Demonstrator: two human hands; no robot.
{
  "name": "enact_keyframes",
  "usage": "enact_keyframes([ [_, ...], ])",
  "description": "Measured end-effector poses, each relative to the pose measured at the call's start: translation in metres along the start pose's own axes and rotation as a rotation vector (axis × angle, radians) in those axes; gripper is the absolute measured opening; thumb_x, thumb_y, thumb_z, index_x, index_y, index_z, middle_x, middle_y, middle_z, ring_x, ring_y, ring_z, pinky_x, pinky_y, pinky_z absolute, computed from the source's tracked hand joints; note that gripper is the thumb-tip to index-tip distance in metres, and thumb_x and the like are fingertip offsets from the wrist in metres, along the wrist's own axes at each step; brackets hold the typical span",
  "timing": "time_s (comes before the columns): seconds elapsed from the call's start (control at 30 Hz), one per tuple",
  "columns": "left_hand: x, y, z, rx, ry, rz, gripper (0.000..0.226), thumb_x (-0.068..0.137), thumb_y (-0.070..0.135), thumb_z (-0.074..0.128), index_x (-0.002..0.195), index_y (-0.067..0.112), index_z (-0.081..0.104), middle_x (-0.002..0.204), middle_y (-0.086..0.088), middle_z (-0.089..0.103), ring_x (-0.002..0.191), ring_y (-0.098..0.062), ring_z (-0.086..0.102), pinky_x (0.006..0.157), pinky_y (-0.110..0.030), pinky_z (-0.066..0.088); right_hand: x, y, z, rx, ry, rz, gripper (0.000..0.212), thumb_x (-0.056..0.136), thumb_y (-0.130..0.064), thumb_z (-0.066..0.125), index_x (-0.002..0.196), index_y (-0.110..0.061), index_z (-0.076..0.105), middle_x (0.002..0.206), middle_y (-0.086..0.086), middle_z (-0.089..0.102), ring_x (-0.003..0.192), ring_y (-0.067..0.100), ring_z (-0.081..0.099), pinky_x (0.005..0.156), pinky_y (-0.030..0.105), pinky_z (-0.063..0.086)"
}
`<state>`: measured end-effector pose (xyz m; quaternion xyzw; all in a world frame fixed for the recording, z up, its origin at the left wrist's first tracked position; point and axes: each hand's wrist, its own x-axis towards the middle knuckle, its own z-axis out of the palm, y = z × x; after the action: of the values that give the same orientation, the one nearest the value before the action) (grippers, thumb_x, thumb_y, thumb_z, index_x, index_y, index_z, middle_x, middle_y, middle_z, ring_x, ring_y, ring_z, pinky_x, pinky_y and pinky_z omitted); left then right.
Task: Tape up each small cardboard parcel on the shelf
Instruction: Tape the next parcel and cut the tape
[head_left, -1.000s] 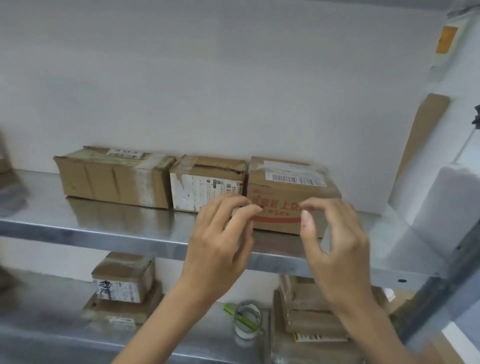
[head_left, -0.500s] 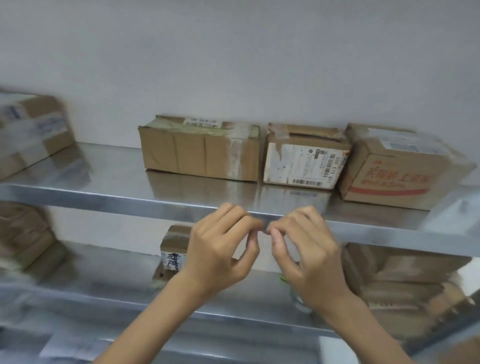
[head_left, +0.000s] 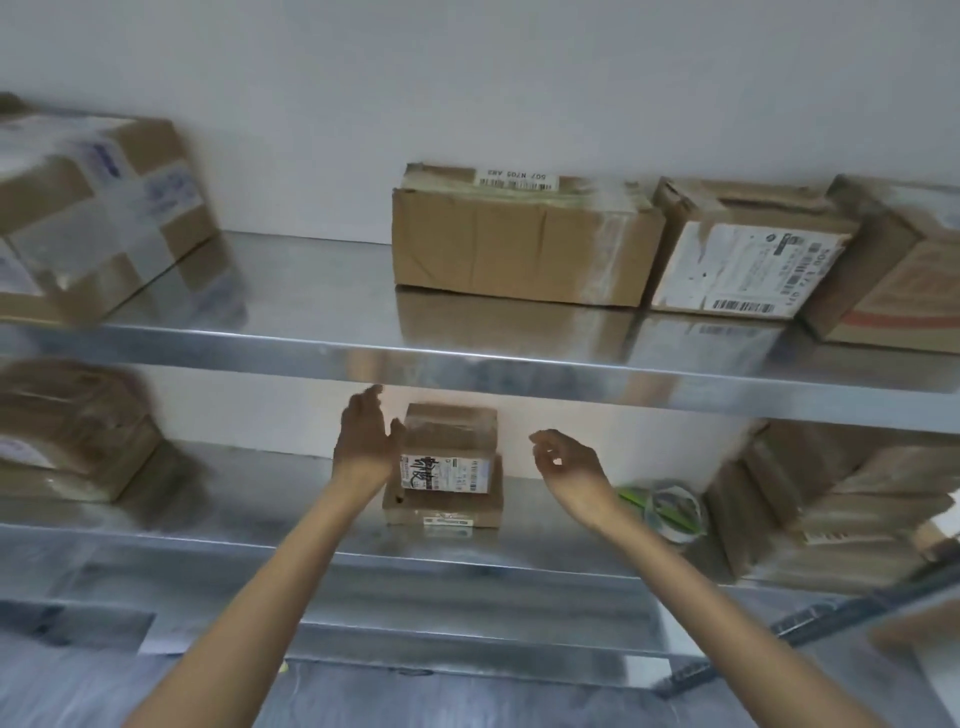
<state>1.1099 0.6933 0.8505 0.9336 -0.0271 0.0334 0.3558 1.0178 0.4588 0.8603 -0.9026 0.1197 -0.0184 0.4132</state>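
1. Two shiny metal shelves: an upper shelf (head_left: 322, 291) and a lower shelf (head_left: 260, 499).
2. Four boxes sit on the upper shelf: a big taped box (head_left: 93, 218) on the left, then a long brown box (head_left: 519, 244), a white-label box (head_left: 743, 260) and a red-print box (head_left: 893, 280) side by side.
3. One blurry box (head_left: 67, 431) sits at the left of the lower shelf, and a blurry pile of boxes (head_left: 831, 509) at its right.
4. Two small parcels are in the middle of the lower shelf: the top parcel (head_left: 449, 441) sits on the bottom parcel (head_left: 467, 504).
5. One roll of tape (head_left: 672, 506) lies to their right.
6. Two hands reach in. The left hand (head_left: 366, 441) is flat with straight fingers, just beside the top parcel's left side. I cannot tell if it touches. The right hand (head_left: 563, 457) has loosely bent fingers, holds nothing, and is apart on the right.
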Motion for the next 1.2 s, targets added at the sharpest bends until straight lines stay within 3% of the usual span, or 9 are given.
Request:
enact_keyframes([
  [0.17, 0.000, -0.008, 0.022, -0.007, -0.406, -0.235, 0.050, 0.100, 0.040, 0.039, 0.128, 0.000, 0.050, 0.127, -0.019, 0.057, 0.115, -0.032, 0.053, 0.088, -0.033, 0.041, 0.027, -0.007, 0.040, 0.072, -0.257, 0.222, 0.040, 0.099, -0.031, 0.037, 0.130, -0.010, 0.050, 0.135, 0.006, 0.054, 0.119, 0.023, 0.052, 0.094, 0.030, 0.040],
  [0.3, -0.010, -0.001, 0.023, -0.073, -0.304, -0.217, 0.039, 0.097, 0.045, 0.044, 0.098, 0.007, 0.054, 0.093, -0.009, 0.061, 0.083, -0.025, 0.057, 0.063, -0.031, 0.044, 0.028, -0.018, 0.057, 0.252, -0.158, 0.253, 0.039, 0.099, -0.042, 0.035, 0.114, -0.014, 0.058, 0.106, 0.001, 0.063, 0.092, 0.018, 0.058, 0.068, 0.027, 0.043],
  [0.4, -0.016, 0.011, 0.021, -0.154, -0.246, -0.147, 0.038, 0.096, 0.046, 0.045, 0.095, 0.010, 0.055, 0.084, -0.001, 0.059, 0.082, -0.023, 0.059, 0.074, -0.039, 0.054, 0.022, -0.004, 0.046, 0.393, 0.027, 0.244, 0.028, 0.096, -0.034, 0.044, 0.108, -0.015, 0.059, 0.105, 0.001, 0.063, 0.098, 0.020, 0.060, 0.082, 0.038, 0.050],
  [0.53, -0.024, 0.047, 0.027, -0.142, -0.373, -0.005, 0.038, 0.097, 0.048, 0.043, 0.113, 0.019, 0.062, 0.106, 0.003, 0.064, 0.094, -0.015, 0.056, 0.080, -0.029, 0.045, 0.006, 0.029, 0.006, 0.636, 0.288, 0.294, 0.011, 0.095, -0.025, 0.054, 0.098, -0.014, 0.054, 0.099, 0.010, 0.063, 0.090, 0.024, 0.063, 0.078, 0.040, 0.055],
  [0.7, -0.048, 0.086, 0.072, -0.223, -0.648, -0.030, 0.031, 0.099, 0.043, 0.044, 0.113, 0.017, 0.053, 0.102, 0.004, 0.054, 0.091, -0.013, 0.050, 0.069, -0.017, 0.041, -0.009, 0.085, -0.027, 0.462, 0.406, 0.312, 0.018, 0.088, -0.021, 0.065, 0.100, -0.014, 0.054, 0.100, 0.013, 0.065, 0.094, 0.033, 0.064, 0.085, 0.051, 0.053],
  [0.87, -0.071, 0.086, 0.126, -0.215, -0.904, -0.031, 0.063, 0.101, 0.037, 0.044, 0.153, 0.019, 0.014, 0.155, 0.004, 0.022, 0.142, -0.020, 0.028, 0.110, -0.026, 0.025, -0.021, 0.126, -0.024, 0.332, 0.217, 0.373, 0.014, 0.092, -0.013, 0.058, 0.105, -0.015, 0.055, 0.106, 0.013, 0.066, 0.097, 0.031, 0.063, 0.088, 0.045, 0.051],
  [0.97, -0.077, 0.082, 0.153, -0.162, -0.890, -0.083, 0.078, 0.100, 0.031, 0.046, 0.152, 0.011, -0.009, 0.159, 0.000, 0.010, 0.143, -0.022, 0.026, 0.113, -0.026, 0.026, -0.026, 0.142, -0.023, 0.266, 0.017, 0.384, 0.027, 0.094, -0.009, 0.052, 0.120, -0.012, 0.057, 0.113, 0.004, 0.062, 0.104, 0.024, 0.060, 0.092, 0.037, 0.048],
  [1.1, -0.070, 0.078, 0.169, -0.106, -0.655, -0.083, 0.066, 0.097, 0.030, 0.052, 0.149, 0.006, 0.019, 0.153, -0.013, 0.031, 0.136, -0.028, 0.038, 0.108, -0.032, 0.035, -0.021, 0.161, -0.034, 0.290, -0.032, 0.415, 0.028, 0.095, -0.016, 0.051, 0.122, -0.012, 0.057, 0.115, 0.009, 0.064, 0.103, 0.027, 0.062, 0.095, 0.046, 0.049],
  [1.2, -0.058, 0.081, 0.171, -0.016, -0.554, -0.119, 0.076, 0.095, 0.039, 0.053, 0.150, 0.004, 0.013, 0.154, -0.018, 0.027, 0.136, -0.034, 0.036, 0.108, -0.037, 0.036, -0.010, 0.172, -0.038, 0.283, -0.014, 0.419, 0.034, 0.093, -0.019, 0.054, 0.127, -0.012, 0.054, 0.108, 0.015, 0.066, 0.092, 0.029, 0.064, 0.088, 0.049, 0.052],
])
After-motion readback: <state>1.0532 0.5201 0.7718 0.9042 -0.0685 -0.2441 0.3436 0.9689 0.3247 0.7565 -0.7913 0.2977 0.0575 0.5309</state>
